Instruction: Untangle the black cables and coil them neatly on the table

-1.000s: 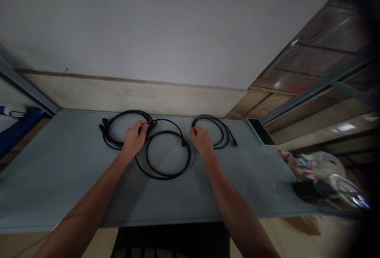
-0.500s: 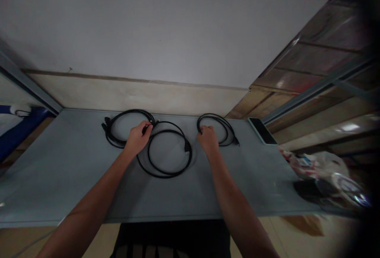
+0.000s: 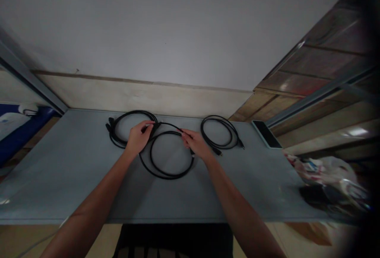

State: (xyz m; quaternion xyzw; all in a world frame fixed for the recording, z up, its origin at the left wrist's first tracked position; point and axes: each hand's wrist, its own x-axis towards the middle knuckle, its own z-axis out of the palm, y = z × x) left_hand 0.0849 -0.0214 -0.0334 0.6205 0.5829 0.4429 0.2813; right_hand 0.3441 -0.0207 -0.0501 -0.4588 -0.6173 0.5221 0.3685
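Note:
Three coils of black cable lie side by side on a grey table. My left hand point(image 3: 140, 136) is closed on the middle cable point(image 3: 171, 177) near its upper left, where it meets the left coil point(image 3: 132, 112). Fingers of my right hand point(image 3: 193, 142) pinch the middle coil at its upper right, with a plug just below them. Farther right, the third coil point(image 3: 222, 146) lies untouched, its two plugs pointing right.
A phone point(image 3: 266, 134) rests at the table's back right. Plastic bags point(image 3: 332, 169) and a dark object are beyond the right edge. A pale wall rises behind the table point(image 3: 74, 171), and metal posts flank it.
My right hand has let go of the right coil and moved left onto the middle cable. My left hand stays nearly in place. The view has shifted slightly.

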